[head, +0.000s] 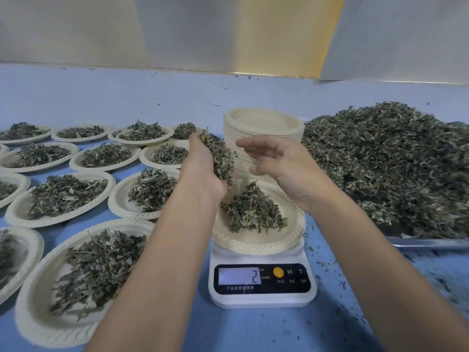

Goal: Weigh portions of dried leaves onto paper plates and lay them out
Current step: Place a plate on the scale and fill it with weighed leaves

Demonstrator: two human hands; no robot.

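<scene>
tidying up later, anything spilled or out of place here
Leaf crumbs lie scattered on the blue table right of the scale, in front of the tray. Nothing else stands out.

Blue table (253, 331): plates (23, 308), scale (262, 299), tray (431, 242)

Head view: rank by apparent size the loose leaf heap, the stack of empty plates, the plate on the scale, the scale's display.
1. loose leaf heap.
2. plate on the scale and stack of empty plates: alike; the stack is farther back and partly hidden, so unranked.
3. scale's display.
</scene>
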